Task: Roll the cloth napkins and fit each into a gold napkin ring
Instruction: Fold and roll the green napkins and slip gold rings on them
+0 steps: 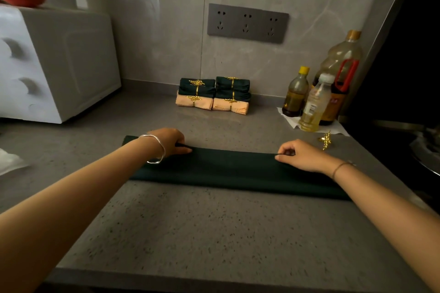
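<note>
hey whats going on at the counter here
A person is working a dark green napkin lying folded in a long band across the grey counter. The left hand and the right hand each pinch its far edge. One loose gold ring lies beyond the right hand. Against the wall sit stacked green and peach napkins, already ringed.

Dim, soft light; glare on the wall tiles (166, 19); wide-angle bending at edges.

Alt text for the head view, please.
A person's left grip and right grip pinch the far edge of a dark green napkin folded into a long band on a grey counter. A loose gold napkin ring lies to its right; ringed napkins are stacked by the wall.
</note>
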A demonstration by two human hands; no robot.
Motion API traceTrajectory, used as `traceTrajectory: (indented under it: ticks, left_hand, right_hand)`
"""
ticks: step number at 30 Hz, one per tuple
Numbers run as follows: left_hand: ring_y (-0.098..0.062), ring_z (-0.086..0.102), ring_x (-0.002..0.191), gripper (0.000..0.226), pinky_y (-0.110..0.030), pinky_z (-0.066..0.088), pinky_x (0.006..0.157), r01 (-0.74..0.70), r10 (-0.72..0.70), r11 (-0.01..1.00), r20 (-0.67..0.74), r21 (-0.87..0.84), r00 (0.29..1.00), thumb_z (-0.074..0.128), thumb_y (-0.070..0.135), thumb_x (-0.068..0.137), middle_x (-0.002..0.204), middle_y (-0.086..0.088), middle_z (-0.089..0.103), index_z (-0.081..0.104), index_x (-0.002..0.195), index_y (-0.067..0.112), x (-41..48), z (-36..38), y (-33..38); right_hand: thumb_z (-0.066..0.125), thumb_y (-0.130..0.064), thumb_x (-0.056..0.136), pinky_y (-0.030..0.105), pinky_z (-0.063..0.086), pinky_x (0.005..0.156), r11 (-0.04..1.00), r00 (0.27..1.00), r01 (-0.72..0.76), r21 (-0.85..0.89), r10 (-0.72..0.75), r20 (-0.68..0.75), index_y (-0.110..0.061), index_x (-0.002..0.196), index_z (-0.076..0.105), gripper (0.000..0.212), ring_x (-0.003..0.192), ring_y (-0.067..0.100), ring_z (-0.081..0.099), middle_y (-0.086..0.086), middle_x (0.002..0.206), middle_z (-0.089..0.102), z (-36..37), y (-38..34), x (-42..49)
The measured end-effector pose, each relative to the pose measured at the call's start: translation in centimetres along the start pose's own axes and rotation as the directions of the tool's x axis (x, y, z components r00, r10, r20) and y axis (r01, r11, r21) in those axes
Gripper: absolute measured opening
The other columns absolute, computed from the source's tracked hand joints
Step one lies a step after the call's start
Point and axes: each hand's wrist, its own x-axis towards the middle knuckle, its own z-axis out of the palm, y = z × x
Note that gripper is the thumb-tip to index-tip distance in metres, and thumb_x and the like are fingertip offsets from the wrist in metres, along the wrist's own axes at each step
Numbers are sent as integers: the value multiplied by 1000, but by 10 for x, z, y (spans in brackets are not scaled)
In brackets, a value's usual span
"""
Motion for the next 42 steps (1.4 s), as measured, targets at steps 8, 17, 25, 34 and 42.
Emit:
traceTrajectory:
  ticks: [8, 17, 25, 34, 42]
  left_hand:
    - [-27, 27, 138, 63, -51, 25, 112, -122, 143, 985, -181, 120, 973, 39, 54, 93, 152, -3, 26, 22, 146, 24, -16, 28, 66]
    - [-20, -8, 145, 57, -55, -8, 113, -134, 134, 991, -59, 8, 989, 16, 48, 99, 158, 6, -5, -3, 149, 29, -8, 64, 96]
    - [-18, -8, 145, 55, -54, -9, 113, -121, 120, 993, -93, -6, 988, 15, 47, 100, 158, 7, -4, -1, 150, 29, -10, 64, 98]
    - [-19, -7, 145, 56, -54, -7, 114, -142, 142, 990, -89, -2, 986, 17, 48, 99, 158, 6, -4, -1, 150, 29, -10, 65, 93]
    - [-19, -7, 145, 56, -54, -6, 115, -137, 137, 991, -100, 8, 986, 17, 47, 100, 158, 6, -4, -1, 150, 29, -9, 66, 94]
  right_hand:
    - [60, -28, 90, 31, 47, 86, 1000, 1000, 0, -29, 1, 17, -27, 81, 61, 9, 87, 12, 59, -4, 88, 63, 3, 2, 6]
    - [55, -32, 92, 29, 45, 85, 986, 973, -13, -165, -26, -231, -22, 108, 54, 19, 102, 16, 54, -3, 110, 54, 23, -18, -9]
    - [22, -30, 103, 34, 0, 118, 979, 992, 74, -188, -92, -91, -19, 150, 15, 49, 145, 10, 5, -5, 158, 10, 85, -76, -13]
    - [14, -44, 101, 33, -2, 117, 974, 998, -29, -225, 14, -68, -24, 151, 4, 54, 144, 7, -3, -9, 158, -1, 67, -27, -23]
    - [13, -54, 97, 29, 0, 114, 947, 977, -206, -248, 186, -100, -22, 150, -2, 64, 144, 10, -3, -6, 158, -5, 32, 42, -48]
